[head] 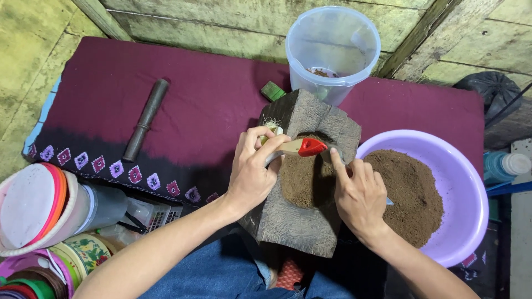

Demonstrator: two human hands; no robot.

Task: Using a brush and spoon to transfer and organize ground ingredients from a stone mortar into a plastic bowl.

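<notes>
A dark carved wooden block [302, 221] stands in front of me with brown powder [302, 177] in its hollow. My left hand [252, 171] grips a small tool with a pale wooden handle and a red end [310, 147], held across the hollow's top. My right hand [359, 196] rests on the block's right edge, index finger pointing into the powder. A thin bluish-grey piece [389, 202] sticks out from under that hand; what it is I cannot tell. A purple plastic bowl [465, 166] with a heap of the same brown powder sits just right of the block.
A clear plastic bucket [332, 50] stands behind the block on a maroon cloth [194, 99]. On the cloth lie a dark metal rod [145, 119] and a small green block [272, 91]. Lidded containers and tins [39, 210] crowd the lower left; a bottle [504, 165] lies at right.
</notes>
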